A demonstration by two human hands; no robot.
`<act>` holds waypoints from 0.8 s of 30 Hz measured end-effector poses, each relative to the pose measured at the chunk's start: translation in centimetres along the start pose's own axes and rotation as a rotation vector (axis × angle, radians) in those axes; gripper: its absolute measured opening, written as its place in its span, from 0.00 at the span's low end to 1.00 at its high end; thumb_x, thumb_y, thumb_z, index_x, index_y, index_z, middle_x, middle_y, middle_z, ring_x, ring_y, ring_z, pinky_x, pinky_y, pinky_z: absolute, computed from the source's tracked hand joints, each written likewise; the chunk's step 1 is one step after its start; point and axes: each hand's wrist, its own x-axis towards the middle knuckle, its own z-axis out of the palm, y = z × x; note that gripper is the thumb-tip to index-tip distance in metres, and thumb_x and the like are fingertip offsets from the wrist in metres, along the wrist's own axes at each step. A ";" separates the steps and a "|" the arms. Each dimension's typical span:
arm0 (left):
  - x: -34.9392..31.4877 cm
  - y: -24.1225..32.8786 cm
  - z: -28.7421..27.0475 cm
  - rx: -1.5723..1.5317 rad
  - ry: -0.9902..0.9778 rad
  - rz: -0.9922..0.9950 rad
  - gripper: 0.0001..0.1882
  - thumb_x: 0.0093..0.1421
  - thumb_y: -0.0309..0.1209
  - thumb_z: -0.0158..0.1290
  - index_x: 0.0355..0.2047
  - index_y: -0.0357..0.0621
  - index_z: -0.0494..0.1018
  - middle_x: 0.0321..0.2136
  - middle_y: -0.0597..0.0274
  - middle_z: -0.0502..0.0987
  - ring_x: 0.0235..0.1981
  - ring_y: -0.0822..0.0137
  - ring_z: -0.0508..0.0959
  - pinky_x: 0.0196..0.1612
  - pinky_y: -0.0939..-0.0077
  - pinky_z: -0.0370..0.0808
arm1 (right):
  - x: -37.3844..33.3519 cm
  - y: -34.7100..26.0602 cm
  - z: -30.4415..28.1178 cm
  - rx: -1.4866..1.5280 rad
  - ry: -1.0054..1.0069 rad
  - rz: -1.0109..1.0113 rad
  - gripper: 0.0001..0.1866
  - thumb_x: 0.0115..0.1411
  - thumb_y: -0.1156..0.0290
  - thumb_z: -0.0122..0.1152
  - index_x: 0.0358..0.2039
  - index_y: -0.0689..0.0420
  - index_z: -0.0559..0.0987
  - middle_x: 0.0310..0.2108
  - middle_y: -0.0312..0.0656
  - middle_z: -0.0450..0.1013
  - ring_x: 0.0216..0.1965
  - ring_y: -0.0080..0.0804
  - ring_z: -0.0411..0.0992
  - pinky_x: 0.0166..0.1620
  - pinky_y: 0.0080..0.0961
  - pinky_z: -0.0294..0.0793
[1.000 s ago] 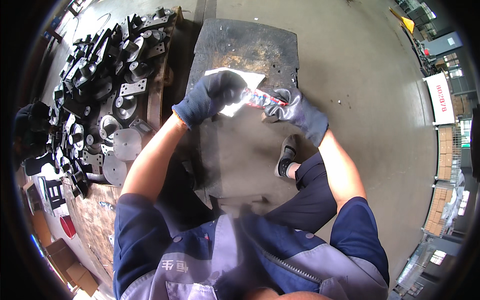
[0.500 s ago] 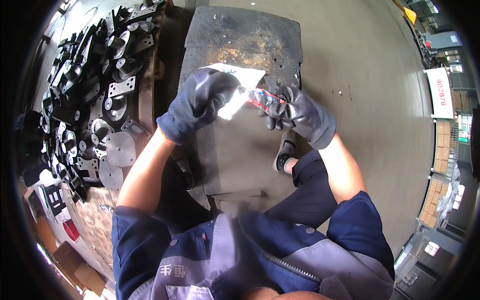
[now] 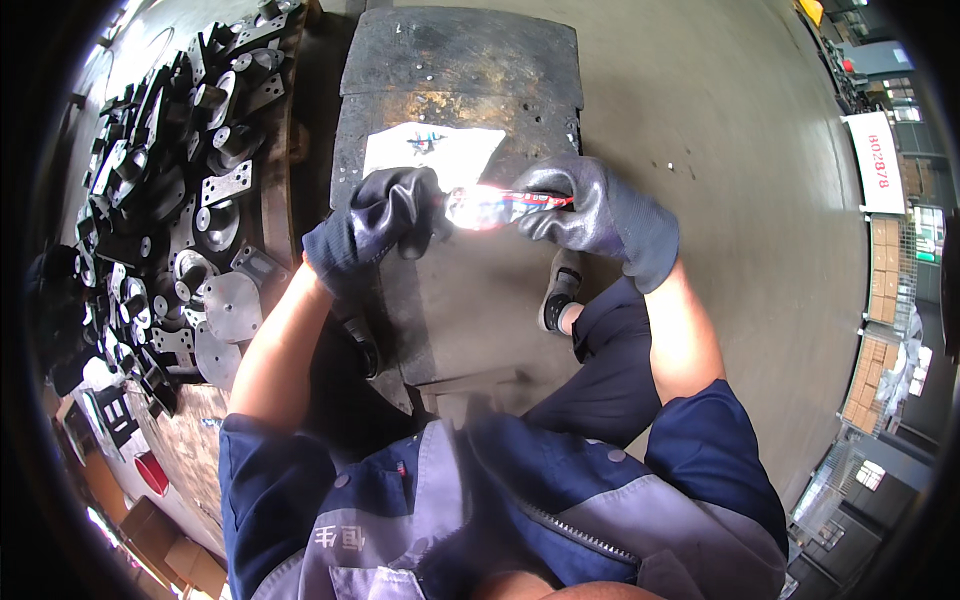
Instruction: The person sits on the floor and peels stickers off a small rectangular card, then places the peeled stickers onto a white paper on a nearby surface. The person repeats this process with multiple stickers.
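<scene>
A small shiny plastic packet (image 3: 483, 208), partly clear with red and blue print, is stretched level between my two gloved hands. Glare washes out its middle. My left hand (image 3: 385, 215), in a dark work glove, pinches its left end, and the fingers hide that end. The right end is closed between the thumb and fingers of my right hand (image 3: 585, 205), gloved alike. Just beyond my left hand, a white sheet or flat bag (image 3: 430, 147) with small coloured print lies on a worn dark board (image 3: 460, 50).
To the left, a wooden pallet (image 3: 283, 160) carries a dense heap of metal brackets and round plates (image 3: 232, 305). My shoe (image 3: 560, 288) rests on the grey floor (image 3: 740, 250). Along the far right stand stacked cardboard boxes (image 3: 882, 270) and a white sign (image 3: 875, 160).
The packet has gone from slanted to nearly level and shows more between my hands. My left hand has drawn left and down, uncovering more of the white sheet. The view has shifted slightly.
</scene>
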 end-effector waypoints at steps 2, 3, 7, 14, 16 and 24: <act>0.6 -0.5 0.1 0.106 0.133 0.133 0.38 0.62 0.63 0.30 0.43 0.36 0.69 0.24 0.61 0.73 0.25 0.70 0.75 0.33 0.75 0.72 | 0.2 0.5 -0.1 -0.142 0.034 0.044 0.10 0.51 0.77 0.61 0.36 0.60 0.78 0.29 0.39 0.76 0.31 0.24 0.71 0.35 0.23 0.70; 1.1 -0.1 0.4 0.184 0.229 0.204 0.40 0.61 0.64 0.30 0.45 0.36 0.69 0.27 0.60 0.74 0.28 0.70 0.75 0.35 0.74 0.73 | 0.2 0.9 -0.2 -0.142 0.067 0.035 0.10 0.52 0.76 0.61 0.36 0.60 0.78 0.29 0.39 0.76 0.31 0.23 0.71 0.35 0.22 0.70; 2.7 -1.2 -0.2 0.215 0.256 0.394 0.13 0.61 0.33 0.49 0.43 0.38 0.71 0.33 0.59 0.75 0.32 0.71 0.76 0.39 0.76 0.74 | 0.6 1.1 -0.3 -0.074 0.132 -0.019 0.10 0.52 0.75 0.62 0.36 0.61 0.77 0.30 0.38 0.76 0.31 0.23 0.71 0.36 0.23 0.71; 3.2 -2.8 -0.6 0.162 0.276 0.193 0.06 0.58 0.21 0.47 0.35 0.37 0.72 0.28 0.62 0.75 0.27 0.72 0.76 0.32 0.78 0.75 | 2.0 2.9 -0.3 -0.162 0.134 -0.013 0.13 0.52 0.77 0.63 0.40 0.61 0.77 0.37 0.43 0.77 0.38 0.27 0.74 0.42 0.24 0.73; 4.0 -3.0 -1.0 0.191 0.253 0.259 0.06 0.60 0.23 0.46 0.35 0.37 0.72 0.27 0.61 0.75 0.27 0.72 0.76 0.32 0.77 0.74 | 2.2 3.8 -0.7 -0.118 0.129 -0.033 0.14 0.51 0.78 0.63 0.41 0.61 0.77 0.38 0.45 0.77 0.39 0.28 0.75 0.43 0.24 0.73; 4.7 -2.8 -1.2 0.041 0.239 -0.033 0.14 0.64 0.35 0.41 0.32 0.38 0.73 0.20 0.64 0.72 0.20 0.76 0.71 0.23 0.81 0.68 | 2.9 3.5 -0.3 -0.400 0.314 -0.086 0.12 0.48 0.75 0.65 0.36 0.57 0.79 0.32 0.45 0.76 0.33 0.38 0.74 0.39 0.28 0.73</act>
